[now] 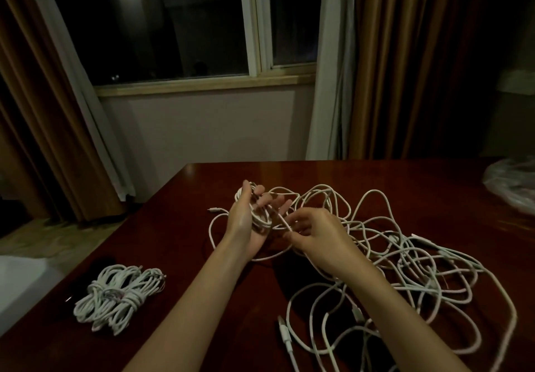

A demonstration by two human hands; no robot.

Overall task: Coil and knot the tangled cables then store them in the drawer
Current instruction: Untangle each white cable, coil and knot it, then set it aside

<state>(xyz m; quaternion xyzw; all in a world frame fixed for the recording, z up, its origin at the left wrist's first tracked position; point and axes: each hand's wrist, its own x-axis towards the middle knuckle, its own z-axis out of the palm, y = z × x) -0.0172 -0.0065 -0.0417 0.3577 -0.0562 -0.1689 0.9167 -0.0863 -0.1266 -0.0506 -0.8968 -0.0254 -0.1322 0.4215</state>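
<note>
White cable ends with plugs (285, 333) lie nearest, at the near edge of the dark red-brown table (376, 177), part of a loose tangle (405, 258) of white cables that spreads from the near right up toward the middle of the tabletop. At the near left, well apart from the tangle, two knotted bundles (118, 296) lie side by side, touching each other.

Farther in, both bare forearms reach over the table. The right hand (315, 235) is held above the tangle's left edge, its thumb and fingertips pinched on a single strand (282, 221) that runs up and left to the other hand. The left hand (249, 218), palm turned right, holds a small coil (259, 212) of that cable looped around its fingers; the thumb lies against the coil's left side, the fingers are spread and only slightly bent. The coil sits in the palm, raised off the table, just left of the right hand. A loose end with a small plug (214, 210) sticks out to the left behind the left hand.

At the far right edge of the table lies a clear plastic bag (512, 183). Beyond the table are a pale wall, a dark window (179, 24) and brown curtains (405, 67) on both sides.
</note>
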